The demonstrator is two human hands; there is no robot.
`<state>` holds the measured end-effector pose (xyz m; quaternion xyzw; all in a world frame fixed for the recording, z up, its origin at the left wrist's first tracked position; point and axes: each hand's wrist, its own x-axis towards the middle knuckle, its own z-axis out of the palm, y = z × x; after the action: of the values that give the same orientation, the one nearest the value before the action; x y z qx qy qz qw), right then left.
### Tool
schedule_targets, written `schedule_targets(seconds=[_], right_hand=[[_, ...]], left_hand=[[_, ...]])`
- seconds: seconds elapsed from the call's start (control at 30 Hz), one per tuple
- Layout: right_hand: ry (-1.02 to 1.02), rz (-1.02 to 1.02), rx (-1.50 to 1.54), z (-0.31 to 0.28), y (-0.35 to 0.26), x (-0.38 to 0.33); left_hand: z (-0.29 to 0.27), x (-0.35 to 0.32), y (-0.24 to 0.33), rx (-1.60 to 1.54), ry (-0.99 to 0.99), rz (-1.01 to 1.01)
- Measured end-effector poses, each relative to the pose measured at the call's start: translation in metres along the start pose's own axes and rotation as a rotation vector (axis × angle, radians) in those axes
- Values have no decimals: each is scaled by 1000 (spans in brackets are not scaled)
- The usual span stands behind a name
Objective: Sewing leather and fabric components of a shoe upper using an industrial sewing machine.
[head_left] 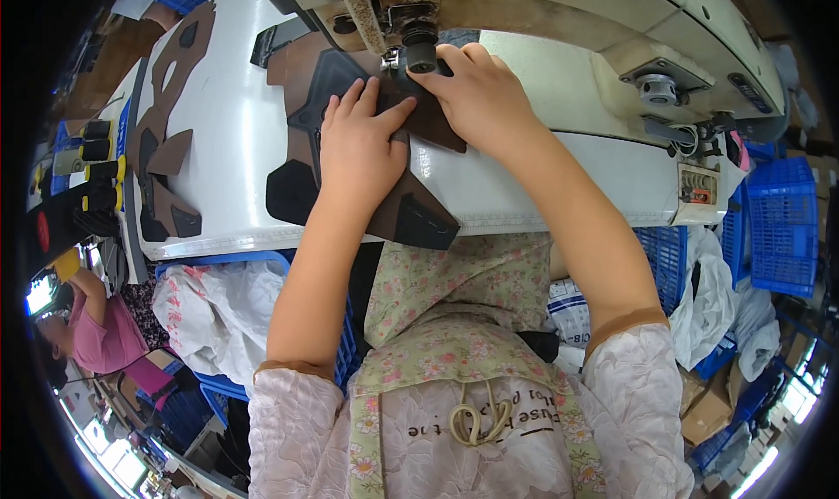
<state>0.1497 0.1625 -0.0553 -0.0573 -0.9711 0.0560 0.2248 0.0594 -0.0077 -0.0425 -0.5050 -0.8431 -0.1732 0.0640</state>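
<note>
A brown leather piece with black panels (411,215) lies on the white sewing machine table (227,132), its near end hanging over the front edge. My left hand (358,145) lies flat on it, fingers spread and pointing toward the needle. Just right of it, my right hand (476,97) presses the piece down beside the presser foot (418,55), fingertips close to the needle area. The sewing machine body (612,36) runs across the top and right. The seam under my hands is hidden.
A stack of similar brown and black cut pieces (166,158) lies at the table's left end. Blue plastic crates (782,228) stand at the right, white bags (218,311) below the table. Another person in pink (96,324) sits at the far left.
</note>
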Motion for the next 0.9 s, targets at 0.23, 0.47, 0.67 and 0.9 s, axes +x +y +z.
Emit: schedule_targets(seconds=[0.23, 0.47, 0.67, 0.9], right_hand=[[72, 1, 40, 5, 3, -1], [102, 0, 49, 7, 4, -1], [92, 8, 44, 4, 4, -1], [47, 35, 53, 1, 0, 0]], left_hand=[[-4, 3, 0, -77, -39, -36], [-3, 4, -1, -104, -34, -48], [1, 4, 3, -104, -5, -50], [7, 1, -4, -95, 65, -9]])
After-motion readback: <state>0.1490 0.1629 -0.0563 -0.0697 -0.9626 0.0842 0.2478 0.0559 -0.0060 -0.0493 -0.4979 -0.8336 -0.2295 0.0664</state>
